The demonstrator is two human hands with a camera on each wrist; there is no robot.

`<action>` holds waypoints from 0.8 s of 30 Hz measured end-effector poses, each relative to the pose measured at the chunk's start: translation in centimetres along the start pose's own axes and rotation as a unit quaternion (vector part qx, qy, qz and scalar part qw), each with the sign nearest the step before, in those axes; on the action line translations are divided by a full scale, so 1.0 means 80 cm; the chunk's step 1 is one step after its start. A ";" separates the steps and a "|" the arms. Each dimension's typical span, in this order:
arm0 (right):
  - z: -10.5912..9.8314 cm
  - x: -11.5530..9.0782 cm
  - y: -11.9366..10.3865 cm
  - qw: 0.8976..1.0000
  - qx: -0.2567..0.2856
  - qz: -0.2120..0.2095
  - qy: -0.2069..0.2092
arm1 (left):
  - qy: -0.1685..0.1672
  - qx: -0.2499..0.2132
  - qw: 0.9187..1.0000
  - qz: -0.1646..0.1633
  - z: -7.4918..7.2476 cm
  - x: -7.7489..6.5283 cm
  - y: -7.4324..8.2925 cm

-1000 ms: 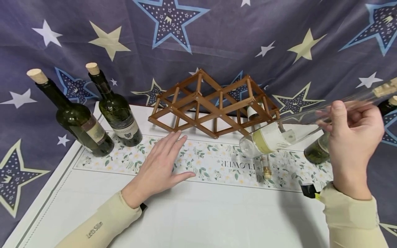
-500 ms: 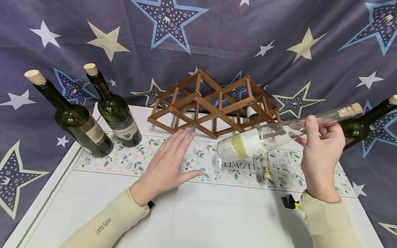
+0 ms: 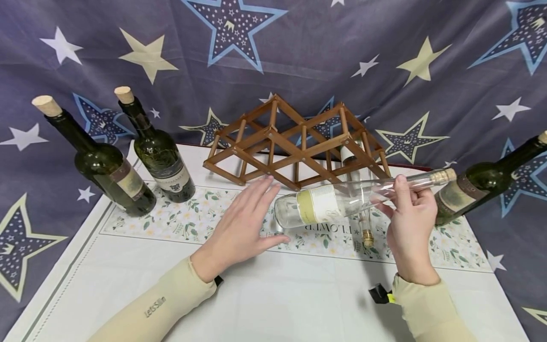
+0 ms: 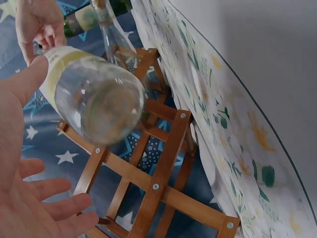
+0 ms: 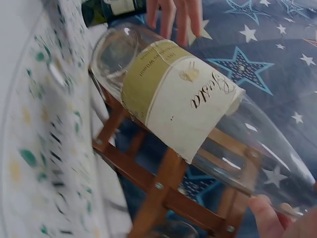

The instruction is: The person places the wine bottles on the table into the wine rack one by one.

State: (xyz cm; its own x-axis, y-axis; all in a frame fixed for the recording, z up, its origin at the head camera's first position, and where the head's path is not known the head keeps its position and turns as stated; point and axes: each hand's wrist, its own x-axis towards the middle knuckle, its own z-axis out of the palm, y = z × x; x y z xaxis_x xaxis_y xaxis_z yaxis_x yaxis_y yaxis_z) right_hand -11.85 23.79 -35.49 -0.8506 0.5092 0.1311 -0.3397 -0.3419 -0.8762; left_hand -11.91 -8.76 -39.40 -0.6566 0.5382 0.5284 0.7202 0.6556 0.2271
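Observation:
A clear glass wine bottle point(image 3: 320, 205) with a cork and a white-and-green label lies nearly level in the air. My right hand point(image 3: 412, 223) grips it by the neck. Its base points left, toward my left hand point(image 3: 241, 228), whose fingers are spread and straight. In the left wrist view the bottle's base point(image 4: 106, 104) is close to the thumb; whether they touch I cannot tell. Behind the bottle stands a wooden lattice wine rack point(image 3: 295, 147). Another clear bottle lies in its right end, its corked neck point(image 3: 366, 232) sticking out toward me.
Two corked dark green bottles point(image 3: 166, 166) stand at the left. One more green bottle point(image 3: 470, 190) stands at the right, behind my right hand. A floral runner point(image 3: 205, 209) crosses the white table point(image 3: 299, 299), and a starry cloth point(image 3: 299, 38) hangs behind.
My right hand has carried the clear bottle left and slightly down, bringing it closer to level. My left hand has shifted a little right, toward the bottle's base.

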 end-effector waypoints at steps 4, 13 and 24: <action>0.004 -0.009 0.011 1.000 -0.005 0.024 -0.001 | -0.006 0.004 1.000 0.004 0.006 0.004 0.004; 0.011 -0.025 0.027 0.998 0.007 0.069 -0.012 | -0.024 0.027 0.999 0.010 0.014 0.007 0.010; 0.018 -0.040 0.039 0.995 0.007 0.095 -0.031 | -0.035 0.047 0.998 0.018 0.019 0.008 0.012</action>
State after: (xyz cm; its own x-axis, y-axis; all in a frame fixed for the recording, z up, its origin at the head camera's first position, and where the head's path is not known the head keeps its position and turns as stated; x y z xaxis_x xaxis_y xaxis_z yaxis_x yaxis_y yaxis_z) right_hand -10.75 19.91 -37.97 -0.9234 0.3838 -0.0080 -0.1750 -0.4393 -0.8811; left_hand -11.98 -6.97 -40.05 -0.6471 0.5956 0.4760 0.7215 0.6802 0.1298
